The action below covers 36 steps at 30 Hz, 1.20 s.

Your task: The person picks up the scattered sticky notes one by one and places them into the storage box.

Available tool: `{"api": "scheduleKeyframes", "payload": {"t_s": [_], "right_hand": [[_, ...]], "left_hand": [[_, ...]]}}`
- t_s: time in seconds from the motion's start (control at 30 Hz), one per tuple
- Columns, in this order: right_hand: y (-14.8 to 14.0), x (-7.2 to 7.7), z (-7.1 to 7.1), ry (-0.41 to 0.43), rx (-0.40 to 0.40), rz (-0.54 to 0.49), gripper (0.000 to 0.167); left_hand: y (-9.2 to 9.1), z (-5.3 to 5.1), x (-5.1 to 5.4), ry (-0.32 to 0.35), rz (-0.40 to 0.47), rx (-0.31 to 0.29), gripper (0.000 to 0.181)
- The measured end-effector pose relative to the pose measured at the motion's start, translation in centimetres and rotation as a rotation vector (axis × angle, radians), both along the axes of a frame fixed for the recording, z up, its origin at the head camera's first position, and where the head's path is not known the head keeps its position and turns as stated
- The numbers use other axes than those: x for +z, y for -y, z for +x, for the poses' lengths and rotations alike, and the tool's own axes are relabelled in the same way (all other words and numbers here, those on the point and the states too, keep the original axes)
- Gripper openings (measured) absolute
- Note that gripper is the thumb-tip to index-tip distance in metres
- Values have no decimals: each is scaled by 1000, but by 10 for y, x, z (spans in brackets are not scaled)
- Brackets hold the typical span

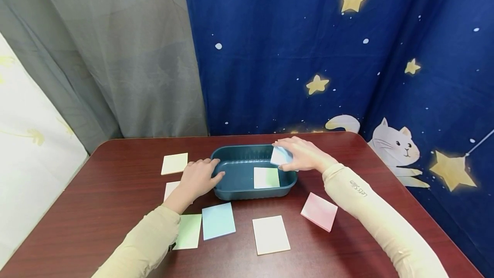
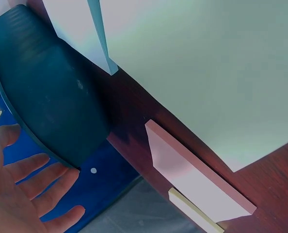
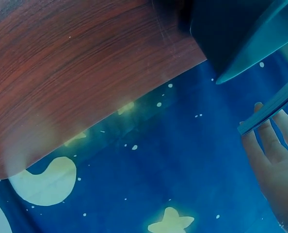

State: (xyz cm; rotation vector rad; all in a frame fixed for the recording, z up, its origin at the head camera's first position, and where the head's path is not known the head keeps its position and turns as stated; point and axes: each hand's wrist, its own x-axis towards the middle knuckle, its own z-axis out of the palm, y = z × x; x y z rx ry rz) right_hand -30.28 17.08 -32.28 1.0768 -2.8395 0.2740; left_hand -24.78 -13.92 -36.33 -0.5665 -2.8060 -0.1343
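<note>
A dark teal oblong container (image 1: 247, 194) stands in the middle of the table, and a white-and-green sticky note pad (image 1: 266, 178) lies inside it. Over its far right end, my right hand (image 1: 305, 154) pinches a light blue sticky note pad (image 1: 280, 156) between thumb and fingers. The right wrist view shows that pad (image 3: 272, 110) edge-on, apart from the container's rim (image 3: 253, 60). My left hand (image 1: 198, 178) is at the container's left end. In the left wrist view its loosely extended fingers (image 2: 56, 189) touch the rim.
Around the container lie a pale yellow pad (image 1: 174, 164), a pad (image 1: 171, 188) partly behind my left wrist, a green pad (image 1: 189, 231), a blue pad (image 1: 218, 221), a cream pad (image 1: 271, 235) and a pink pad (image 1: 319, 211). Curtains hang behind the table (image 1: 131, 170).
</note>
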Motion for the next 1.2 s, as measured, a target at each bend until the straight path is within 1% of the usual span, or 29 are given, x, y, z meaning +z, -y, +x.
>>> {"api": "scheduleKeyframes", "payload": {"t_s": [0.47, 0.73, 1.0, 1.2], "right_hand": [[7, -5, 2, 5, 25, 4, 64], [12, -9, 4, 17, 39, 9, 63], [15, -14, 3, -10, 69, 0, 63], [17, -18, 3, 2, 73, 2, 61]], "left_hand": [[-1, 1, 1, 7, -5, 4, 47], [0, 0, -2, -3, 7, 4, 45], [0, 0, -1, -2, 0, 2, 46], [0, 0, -1, -1, -3, 2, 47]]}}
